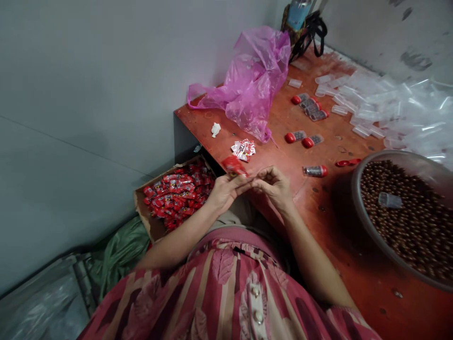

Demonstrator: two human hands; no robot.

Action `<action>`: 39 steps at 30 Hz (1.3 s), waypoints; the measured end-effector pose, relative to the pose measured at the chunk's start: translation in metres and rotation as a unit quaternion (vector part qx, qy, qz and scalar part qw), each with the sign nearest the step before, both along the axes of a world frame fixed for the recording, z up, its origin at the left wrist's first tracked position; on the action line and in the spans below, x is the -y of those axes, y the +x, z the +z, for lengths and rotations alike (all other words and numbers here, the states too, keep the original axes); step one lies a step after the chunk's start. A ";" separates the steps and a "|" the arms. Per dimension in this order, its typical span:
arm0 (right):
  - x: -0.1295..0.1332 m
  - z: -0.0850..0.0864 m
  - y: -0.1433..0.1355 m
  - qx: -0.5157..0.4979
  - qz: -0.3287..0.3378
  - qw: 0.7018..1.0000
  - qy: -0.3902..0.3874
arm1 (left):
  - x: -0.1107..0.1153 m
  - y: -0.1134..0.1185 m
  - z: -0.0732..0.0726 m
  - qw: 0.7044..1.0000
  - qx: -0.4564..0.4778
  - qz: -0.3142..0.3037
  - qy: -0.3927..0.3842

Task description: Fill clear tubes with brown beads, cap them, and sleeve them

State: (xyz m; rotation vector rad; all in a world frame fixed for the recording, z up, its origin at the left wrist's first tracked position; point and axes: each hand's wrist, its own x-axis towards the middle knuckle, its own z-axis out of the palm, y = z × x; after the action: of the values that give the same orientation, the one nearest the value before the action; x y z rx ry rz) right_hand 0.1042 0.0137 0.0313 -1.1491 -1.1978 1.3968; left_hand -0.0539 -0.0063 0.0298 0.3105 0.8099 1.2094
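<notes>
Over the table's near edge, my left hand is closed on a small red packet, which is blurred and sticks out beyond the fingers. Close against it, my right hand is pinched with thumb and fingertips together. What lies between those fingertips is too small to make out. Just past the packet, a little pile of red and white printed labels lies on the table. Below my left forearm stands a cardboard box of many red wrapped packets.
On the orange-red table stands a large tub of brown beads with a clear tube. Several red-capped tubes lie about. Clear empty tubes heap at right; a pink plastic bag lies behind.
</notes>
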 end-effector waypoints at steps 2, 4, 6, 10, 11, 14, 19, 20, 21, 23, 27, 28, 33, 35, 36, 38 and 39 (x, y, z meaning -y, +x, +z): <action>-0.001 0.004 0.007 0.006 -0.021 1.000 -0.002 | 0.015 -0.011 -0.006 0.994 -0.008 0.103 -0.018; -0.003 0.006 0.015 0.028 -0.065 0.997 0.004 | 0.028 -0.018 -0.013 0.988 -0.043 0.128 -0.076; -0.006 0.006 0.021 0.055 -0.090 0.994 0.008 | 0.029 -0.019 -0.019 0.984 -0.117 0.094 -0.098; -0.010 0.002 0.020 0.077 -0.067 0.995 0.001 | -0.015 -0.015 -0.020 0.923 -0.354 0.087 0.124; -0.011 0.001 0.018 0.078 -0.054 0.995 -0.001 | -0.033 -0.014 -0.020 0.885 -0.417 0.083 0.188; -0.013 0.000 0.011 0.092 -0.022 0.996 -0.002 | -0.083 -0.015 -0.025 0.740 -0.609 0.017 0.284; -0.023 -0.003 0.012 0.135 0.001 0.991 -0.003 | -0.113 -0.011 -0.046 0.572 -0.757 -0.076 0.305; -0.026 -0.004 0.012 0.138 0.004 0.990 -0.004 | -0.113 -0.010 -0.049 0.560 -0.766 -0.073 0.306; -0.029 -0.006 0.013 0.141 0.007 0.990 -0.004 | -0.113 -0.009 -0.052 0.553 -0.771 -0.066 0.309; -0.039 -0.010 0.011 0.150 0.005 0.989 0.006 | -0.113 -0.008 -0.056 0.549 -0.771 -0.045 0.321; -0.061 -0.021 0.000 0.136 -0.062 0.988 0.040 | -0.110 -0.008 -0.057 0.564 -0.743 0.011 0.361; -0.066 -0.024 -0.003 0.111 -0.074 0.990 0.037 | -0.107 -0.007 -0.055 0.573 -0.729 0.026 0.373; -0.076 -0.019 -0.009 0.017 -0.066 0.998 -0.001 | -0.081 -0.002 -0.038 0.704 -0.600 0.074 0.373; -0.074 -0.013 -0.006 0.015 -0.058 0.998 0.002 | -0.072 -0.001 -0.031 0.805 -0.510 0.063 0.295; -0.073 -0.010 -0.004 0.013 -0.043 0.999 0.002 | -0.068 -0.001 -0.029 0.852 -0.460 0.044 0.245; -0.070 -0.005 -0.001 0.018 -0.001 1.000 -0.006 | -0.064 -0.001 -0.027 0.919 -0.367 -0.007 0.146; -0.068 -0.003 0.001 0.033 0.019 0.999 -0.011 | -0.063 0.000 -0.026 0.938 -0.329 -0.029 0.105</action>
State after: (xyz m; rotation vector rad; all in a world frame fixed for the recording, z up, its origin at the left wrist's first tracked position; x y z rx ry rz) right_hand 0.1051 0.0815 0.0284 -1.2012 -1.2585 1.4129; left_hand -0.0540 0.0565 0.0034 0.9423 1.2338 1.1444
